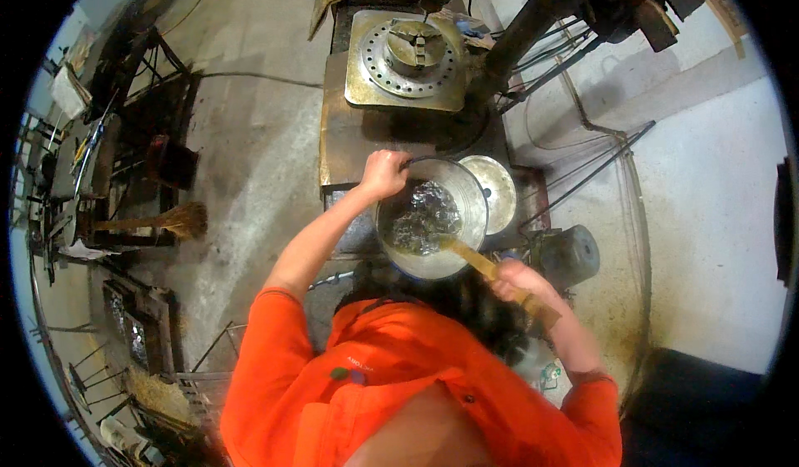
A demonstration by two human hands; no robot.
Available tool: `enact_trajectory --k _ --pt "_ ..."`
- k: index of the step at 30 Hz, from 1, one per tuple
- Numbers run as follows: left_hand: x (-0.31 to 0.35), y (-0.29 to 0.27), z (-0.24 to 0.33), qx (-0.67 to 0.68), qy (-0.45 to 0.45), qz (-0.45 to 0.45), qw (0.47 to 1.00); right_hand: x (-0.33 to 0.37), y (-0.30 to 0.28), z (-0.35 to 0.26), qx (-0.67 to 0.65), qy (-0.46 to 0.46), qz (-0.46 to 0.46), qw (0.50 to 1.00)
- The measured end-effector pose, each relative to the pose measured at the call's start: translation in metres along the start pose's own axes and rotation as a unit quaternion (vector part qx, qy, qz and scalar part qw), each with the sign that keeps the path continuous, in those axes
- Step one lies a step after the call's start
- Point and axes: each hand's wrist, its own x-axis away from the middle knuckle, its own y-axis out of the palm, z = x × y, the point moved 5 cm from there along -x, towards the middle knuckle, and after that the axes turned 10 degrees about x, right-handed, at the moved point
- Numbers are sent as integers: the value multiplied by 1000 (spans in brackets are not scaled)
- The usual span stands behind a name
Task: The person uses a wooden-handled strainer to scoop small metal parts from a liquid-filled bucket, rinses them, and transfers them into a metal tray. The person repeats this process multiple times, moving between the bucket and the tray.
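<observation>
A round metal bucket (477, 217) stands tilted in front of me, with shiny metal bits (426, 213) lying in it. My left hand (385, 174) is closed at its far left rim, where the dark wire handle (441, 158) runs. In my right hand (516, 279) is a flat, yellowish wooden stick (473, 259), gripped partway along. Its far end reaches over the near rim into the bucket, down among the bits. The exact shape of that end is blurred.
Beyond the bucket is a machine table (366, 134) carrying a round chuck (414, 51) on a square plate. A pale round disc (493, 194) lies right of the bucket. A grey cylindrical motor (571, 256) sits by the right wall. Left, a straw broom (185, 219) juts from dark racks.
</observation>
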Motion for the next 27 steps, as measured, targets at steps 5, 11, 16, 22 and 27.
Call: enact_trajectory --k 5,11,16,22,27 --pt "0 2 -6 15 -21 -4 1000 -6 41 6 193 -74 217 954" --pt "-8 11 -14 3 -25 -6 1000 -50 4 48 -75 4 -55 996" --pt "-5 -3 -9 35 -61 11 997 -72 31 49 -197 -87 -261 941" --pt "-9 -2 -30 15 -90 -15 996 -70 50 35 -217 -82 -223 947" --pt "2 6 -45 11 -79 4 997 -58 49 27 20 -83 97 992"
